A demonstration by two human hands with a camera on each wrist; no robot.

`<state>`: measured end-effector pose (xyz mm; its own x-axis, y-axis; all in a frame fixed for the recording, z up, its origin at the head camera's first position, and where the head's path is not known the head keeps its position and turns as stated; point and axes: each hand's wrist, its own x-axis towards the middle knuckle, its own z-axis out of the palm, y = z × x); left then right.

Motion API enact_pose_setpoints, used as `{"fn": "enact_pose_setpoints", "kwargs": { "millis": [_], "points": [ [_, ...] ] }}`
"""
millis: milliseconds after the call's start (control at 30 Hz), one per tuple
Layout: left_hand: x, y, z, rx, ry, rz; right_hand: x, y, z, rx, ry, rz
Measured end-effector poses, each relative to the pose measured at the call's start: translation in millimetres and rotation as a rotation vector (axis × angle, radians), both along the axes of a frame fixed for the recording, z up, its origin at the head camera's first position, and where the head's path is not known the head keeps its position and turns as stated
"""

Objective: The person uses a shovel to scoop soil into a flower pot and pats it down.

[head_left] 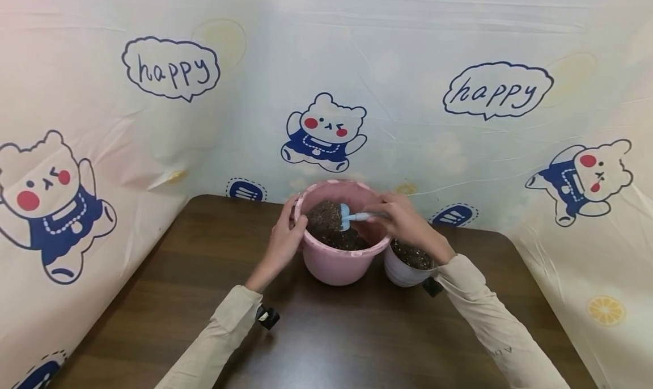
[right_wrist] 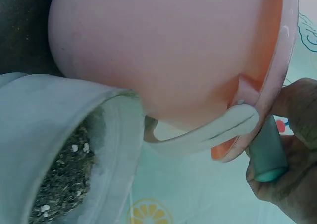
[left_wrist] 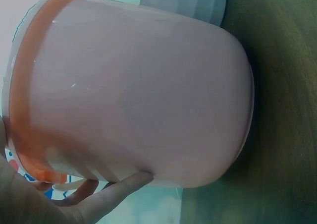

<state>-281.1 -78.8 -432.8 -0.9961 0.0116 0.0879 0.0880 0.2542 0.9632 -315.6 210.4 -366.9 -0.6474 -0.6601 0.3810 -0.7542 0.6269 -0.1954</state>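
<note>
A pink bucket (head_left: pixel 339 264) stands on the table with dark soil (head_left: pixel 326 219) in it, heaped higher on its left side. My left hand (head_left: pixel 287 230) grips the bucket's left rim, thumb at the rim and fingers spread along the outer wall, as the left wrist view shows. In my right hand (head_left: pixel 403 216) is the grey handle of a small light-blue garden rake (head_left: pixel 345 217), its head against the soil heap. The right wrist view shows the handle's end (right_wrist: pixel 270 164) between the fingers, beside the bucket's rim.
A smaller whitish pot (head_left: pixel 405 273) with white-flecked soil (right_wrist: pixel 64 179) stands right of the bucket, beneath my right forearm. The bucket's white handle (right_wrist: pixel 208 132) hangs toward that pot. A printed cloth (head_left: pixel 398 49) surrounds the brown table (head_left: pixel 326 343).
</note>
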Motion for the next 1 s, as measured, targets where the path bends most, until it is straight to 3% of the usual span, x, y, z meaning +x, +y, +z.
{"fn": "enact_pose_setpoints", "kwargs": {
  "millis": [233, 433, 767, 1000],
  "points": [
    [1.0, -0.2, -1.4, 0.004, 0.001, -0.003, 3.0, 13.2, -6.0, -0.109, -0.011, -0.061],
    [-2.6, -1.2, 0.2, -0.009, 0.044, 0.018, 6.3, 25.8, -3.2, -0.162, 0.001, -0.033],
    [-4.3, -3.8, 1.6, -0.005, 0.053, 0.005, 11.7, 50.0, 2.5, -0.166, -0.076, -0.079],
    [-6.9, -6.3, 3.9, -0.027, 0.024, -0.023, 13.7, 71.5, 10.7, -0.161, -0.012, -0.072]
  ]
}}
